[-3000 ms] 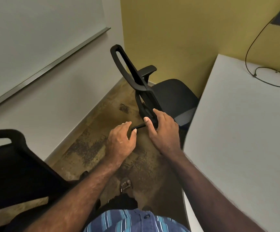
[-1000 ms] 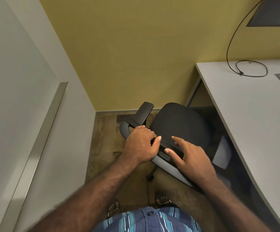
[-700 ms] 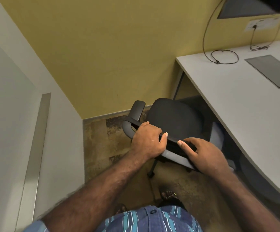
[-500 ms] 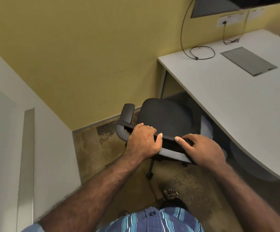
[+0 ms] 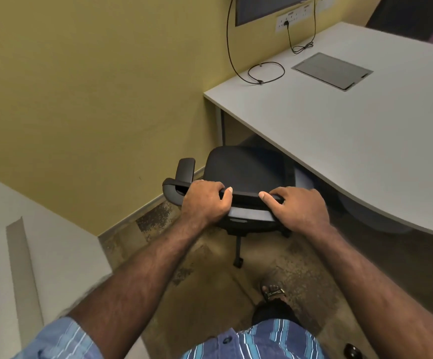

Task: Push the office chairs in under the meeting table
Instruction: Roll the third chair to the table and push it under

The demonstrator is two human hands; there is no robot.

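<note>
A black office chair with a padded fabric seat (image 5: 249,168) stood at the near-left edge of the pale grey meeting table with a curved edge (image 5: 352,141), its seat front partly beneath the tabletop and its back facing the person. Both hands held the dark plastic top rail of the chair's backrest (image 5: 246,196). The left hand (image 5: 206,203) was curled over the left part of the rail, fingers wrapped over its far side and the thumb lying along the near edge. The right hand (image 5: 299,207) gripped the right part of the rail in the same way, thumb pointing left toward the other thumb; the two thumbs were near each other but apart. The chair's black left armrest pad (image 5: 185,167) rose just left of the seat, and one black caster on a base leg (image 5: 238,263) touched the mottled brown floor (image 5: 205,275) near the person's sandalled foot (image 5: 273,292).

On the far part of the table lay a coiled black cable (image 5: 266,73) and a flush grey rectangular panel (image 5: 333,71). A second black cable (image 5: 302,47) ran to a white socket strip (image 5: 291,18) on the mustard-yellow wall (image 5: 106,86), beside a dark screen (image 5: 259,6). A white wall (image 5: 59,244) stood at the left. The person wore a blue striped shirt (image 5: 256,340).
</note>
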